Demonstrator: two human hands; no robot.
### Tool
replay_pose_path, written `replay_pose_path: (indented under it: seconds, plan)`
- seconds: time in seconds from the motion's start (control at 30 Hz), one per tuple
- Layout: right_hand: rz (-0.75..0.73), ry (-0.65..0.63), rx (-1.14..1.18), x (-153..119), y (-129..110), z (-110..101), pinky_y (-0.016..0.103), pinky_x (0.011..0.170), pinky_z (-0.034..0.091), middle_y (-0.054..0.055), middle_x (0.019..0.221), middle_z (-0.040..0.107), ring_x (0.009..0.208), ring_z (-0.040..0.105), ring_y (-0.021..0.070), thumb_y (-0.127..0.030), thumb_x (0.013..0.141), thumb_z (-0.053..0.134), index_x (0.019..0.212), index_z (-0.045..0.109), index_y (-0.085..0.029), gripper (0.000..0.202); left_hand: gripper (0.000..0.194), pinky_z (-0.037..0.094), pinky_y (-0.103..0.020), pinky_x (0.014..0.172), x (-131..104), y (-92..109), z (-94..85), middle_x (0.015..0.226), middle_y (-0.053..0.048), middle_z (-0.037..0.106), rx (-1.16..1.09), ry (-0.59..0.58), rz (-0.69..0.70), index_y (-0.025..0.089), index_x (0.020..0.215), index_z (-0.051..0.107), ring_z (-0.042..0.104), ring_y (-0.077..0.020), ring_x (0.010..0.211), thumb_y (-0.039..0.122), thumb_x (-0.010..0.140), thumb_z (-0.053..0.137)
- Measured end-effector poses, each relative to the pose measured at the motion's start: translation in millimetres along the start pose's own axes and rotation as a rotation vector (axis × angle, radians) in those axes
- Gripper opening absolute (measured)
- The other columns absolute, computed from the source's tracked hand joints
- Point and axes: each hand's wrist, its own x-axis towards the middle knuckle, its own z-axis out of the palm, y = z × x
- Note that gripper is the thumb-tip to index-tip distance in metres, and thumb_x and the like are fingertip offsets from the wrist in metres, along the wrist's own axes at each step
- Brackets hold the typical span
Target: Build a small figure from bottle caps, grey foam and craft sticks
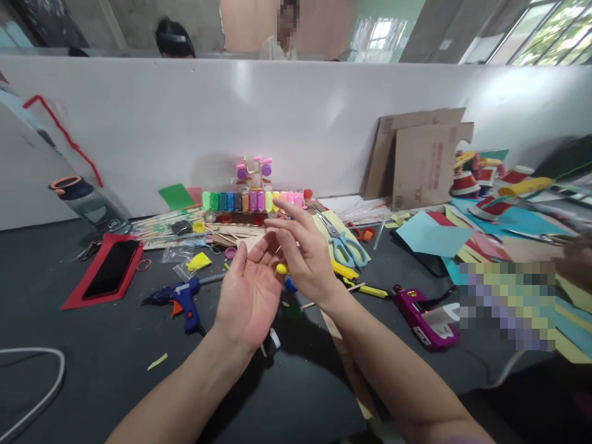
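2 hands over cluttered dark table; cardboard leaning on white partition.

Barred window beyond a white partition

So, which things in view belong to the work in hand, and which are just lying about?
Likely in the work:
left hand, palm up
right hand, over it; I can't make out anything held
perhaps the small yellow piece near the fingers

Seemingly lying about, clear of both hands:
phone
bottle
blue glue gun
cardboard sheets
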Motion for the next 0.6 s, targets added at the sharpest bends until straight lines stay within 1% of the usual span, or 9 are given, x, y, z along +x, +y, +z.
replay_pose_path:
  seconds: [0.1, 0.2, 0.27, 0.3, 0.37, 0.43, 0.47, 0.57, 0.6]
  plan:
    - [-0.094, -0.072, -0.159, -4, -14, 5, 0.055, 0.121, 0.023, 0.013, 0.144, 0.054, 0.141, 0.042, 0.0229, -0.03, 0.103, 0.039, 0.113, 0.068, -0.017, 0.034, 0.046, 0.053, -0.017, 0.088, -2, -4, 0.3, 0.104, -0.007, 0.074, 0.021, -0.002, 0.017, 0.014, 0.123, 0.066, 0.07, -0.0105, 0.094, 0.035, 0.107, 0.027]
    - [-0.146, -0.207, -0.227, -2, -24, 11, 0.054, 0.125, 0.007, 0.013, 0.15, 0.048, 0.148, 0.031, 0.0229, -0.039, 0.105, 0.032, 0.126, 0.063, -0.014, 0.045, 0.045, 0.048, -0.024, 0.103, -3, -14, -5.1, 0.125, -0.003, 0.07, 0.086, -0.095, 0.091, 0.025, 0.131, 0.062, 0.063, -0.0143, 0.12, 0.041, 0.105, 0.03]
    - [-0.165, -0.256, -0.232, 2, -22, 12, 0.052, 0.125, 0.004, 0.01, 0.152, 0.046, 0.149, 0.027, 0.0216, -0.048, 0.106, 0.027, 0.133, 0.058, -0.016, 0.052, 0.044, 0.044, -0.03, 0.111, -3, -20, -8.8, 0.132, -0.001, 0.067, 0.113, -0.163, 0.118, 0.029, 0.131, 0.062, 0.056, -0.0167, 0.131, 0.043, 0.105, 0.03]
    - [-0.149, -0.244, -0.249, 3, -18, 11, 0.053, 0.125, 0.002, 0.008, 0.153, 0.045, 0.149, 0.027, 0.0214, -0.05, 0.106, 0.024, 0.135, 0.056, -0.017, 0.054, 0.045, 0.042, -0.032, 0.113, -4, -21, -9.6, 0.133, -0.002, 0.066, 0.126, -0.182, 0.1, 0.028, 0.131, 0.063, 0.053, -0.018, 0.134, 0.044, 0.105, 0.03]
    - [-0.06, -0.183, -0.308, 5, -10, 8, 0.059, 0.123, 0.001, 0.009, 0.153, 0.045, 0.149, 0.027, 0.0229, -0.05, 0.106, 0.02, 0.135, 0.056, -0.02, 0.055, 0.051, 0.041, -0.036, 0.114, -5, -19, -8.4, 0.132, -0.007, 0.066, 0.164, -0.199, 0.038, 0.021, 0.129, 0.065, 0.049, -0.0216, 0.137, 0.049, 0.103, 0.03]
    - [0.023, -0.182, -0.346, 4, -8, 6, 0.064, 0.12, 0.002, 0.013, 0.156, 0.039, 0.15, 0.023, 0.0263, -0.052, 0.106, 0.016, 0.14, 0.051, -0.017, 0.06, 0.061, 0.041, -0.039, 0.114, -6, -12, -4.0, 0.133, -0.011, 0.066, 0.196, -0.204, 0.024, 0.017, 0.127, 0.066, 0.047, -0.025, 0.139, 0.058, 0.101, 0.029]
    - [0.019, -0.229, -0.34, 2, -9, 6, 0.064, 0.12, 0.001, 0.015, 0.158, 0.035, 0.151, 0.019, 0.0274, -0.054, 0.105, 0.015, 0.143, 0.048, -0.016, 0.063, 0.063, 0.041, -0.04, 0.114, -6, -8, -1.3, 0.133, -0.011, 0.066, 0.194, -0.194, 0.051, 0.017, 0.126, 0.066, 0.046, -0.0254, 0.14, 0.06, 0.1, 0.028]
    - [-0.121, -0.381, -0.286, -2, -20, 9, 0.059, 0.122, -0.005, 0.012, 0.162, 0.026, 0.153, 0.01, 0.0262, -0.059, 0.104, 0.017, 0.149, 0.041, -0.016, 0.067, 0.058, 0.041, -0.038, 0.114, -8, -2, 3.8, 0.134, -0.005, 0.066, 0.164, -0.165, 0.148, 0.023, 0.125, 0.067, 0.05, -0.0221, 0.137, 0.056, 0.102, 0.025]
    - [-0.143, -0.369, -0.291, -1, -22, 10, 0.058, 0.122, -0.007, 0.011, 0.162, 0.026, 0.153, 0.009, 0.026, -0.059, 0.104, 0.017, 0.149, 0.04, -0.016, 0.067, 0.054, 0.041, -0.037, 0.114, -9, -4, 3.6, 0.135, -0.003, 0.066, 0.163, -0.173, 0.154, 0.026, 0.125, 0.067, 0.05, -0.0209, 0.137, 0.053, 0.103, 0.026]
